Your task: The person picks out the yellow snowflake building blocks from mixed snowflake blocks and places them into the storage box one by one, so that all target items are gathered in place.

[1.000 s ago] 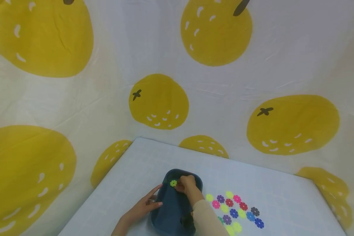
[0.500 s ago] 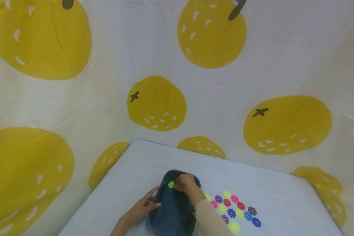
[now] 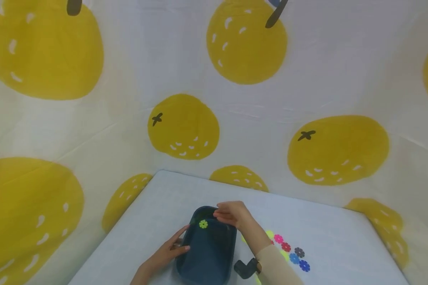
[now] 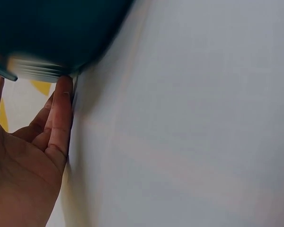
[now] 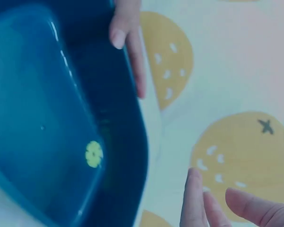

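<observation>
A dark blue-green plastic tray (image 3: 207,253) stands on the table. One yellow-green, notched, flower-shaped plastic disc (image 5: 94,154) lies inside it, near the far left corner. My left hand (image 3: 164,255) holds the tray's left side, its thumb over the rim and its fingers along the outer wall. In the left wrist view, the fingertips (image 4: 64,87) touch the tray's underside or lower wall; exactly where is blurred. My right hand (image 3: 232,213) hovers at the tray's far right corner. Its fingers are extended, and I see nothing between them.
Several flower-shaped discs in pink, red, yellow, blue and grey (image 3: 286,247) lie on the white-covered table (image 3: 328,237) right of the tray, partly hidden by my right forearm. A dark wrist device (image 3: 245,268) sits at that sleeve. Fruit-printed cloth (image 3: 256,138) rises behind the table.
My right hand has let go of the yellow-green disc and lifted away rightward, its fingers straightening. The disc stays in the tray. My left hand keeps its place, while the view shifts slightly.
</observation>
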`<action>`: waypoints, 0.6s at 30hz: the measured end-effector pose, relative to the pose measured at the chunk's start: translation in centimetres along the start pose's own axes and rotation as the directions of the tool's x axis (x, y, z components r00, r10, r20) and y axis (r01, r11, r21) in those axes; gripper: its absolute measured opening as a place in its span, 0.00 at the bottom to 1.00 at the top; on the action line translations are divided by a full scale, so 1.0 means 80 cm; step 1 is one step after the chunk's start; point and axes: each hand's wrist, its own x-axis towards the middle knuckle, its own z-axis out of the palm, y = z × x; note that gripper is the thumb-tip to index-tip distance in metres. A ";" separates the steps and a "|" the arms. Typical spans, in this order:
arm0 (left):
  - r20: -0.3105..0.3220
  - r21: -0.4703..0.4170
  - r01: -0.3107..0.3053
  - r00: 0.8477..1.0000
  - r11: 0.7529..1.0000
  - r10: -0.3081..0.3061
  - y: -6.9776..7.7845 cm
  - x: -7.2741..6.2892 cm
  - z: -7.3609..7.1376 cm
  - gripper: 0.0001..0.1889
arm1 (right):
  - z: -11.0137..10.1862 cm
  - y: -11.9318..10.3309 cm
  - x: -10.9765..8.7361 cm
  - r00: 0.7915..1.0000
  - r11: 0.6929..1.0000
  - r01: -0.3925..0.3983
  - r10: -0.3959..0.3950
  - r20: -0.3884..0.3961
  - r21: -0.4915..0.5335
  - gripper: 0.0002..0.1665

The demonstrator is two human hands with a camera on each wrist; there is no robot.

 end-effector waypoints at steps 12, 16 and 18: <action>0.024 -0.003 -0.027 0.999 1.000 0.027 0.000 0.001 0.002 0.39 | -0.063 0.004 -0.041 0.999 0.999 0.016 -0.015 -0.030 0.043 0.26; 0.020 0.008 -0.016 1.000 1.000 0.016 0.001 0.000 0.003 0.39 | -0.083 0.013 -0.049 0.999 0.998 0.001 0.003 -0.053 0.060 0.26; 0.018 0.014 -0.011 1.000 1.000 0.011 0.002 0.000 0.003 0.39 | -0.094 0.018 -0.052 0.998 0.998 -0.008 0.013 -0.069 0.064 0.27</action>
